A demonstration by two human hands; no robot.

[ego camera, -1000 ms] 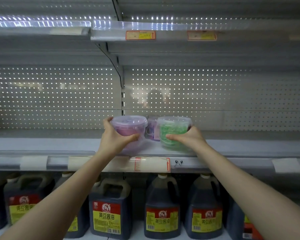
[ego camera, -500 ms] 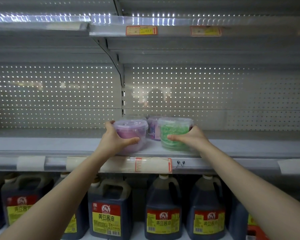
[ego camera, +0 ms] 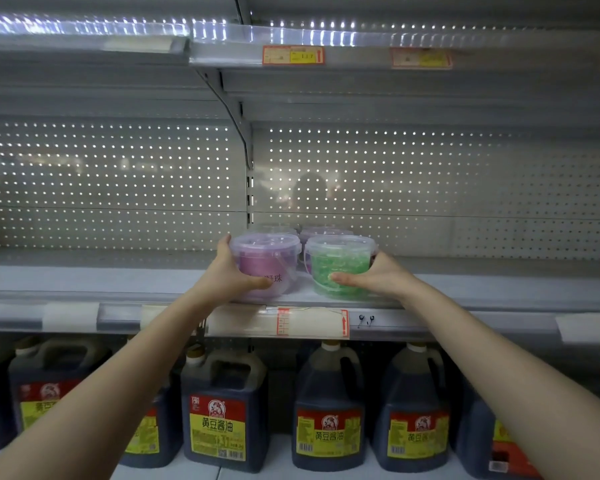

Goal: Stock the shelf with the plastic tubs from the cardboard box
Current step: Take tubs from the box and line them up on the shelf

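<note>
Purple tub (ego camera: pixel 264 265) and green tub (ego camera: pixel 340 266) have now settled onto the shelf (ego camera: pixel 118 278); fingers of left hand (ego camera: pixel 227 277) and right hand (ego camera: pixel 378 277) stay wrapped around them, release pending.

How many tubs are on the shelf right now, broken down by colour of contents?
Purple tubs: 2, the front purple tub in the left hand and one behind.
Green tubs: 1, the green tub in the right hand.
Colour unclear: 1, a rear tub mostly hidden.
Total: 4 tubs on the shelf.
</note>
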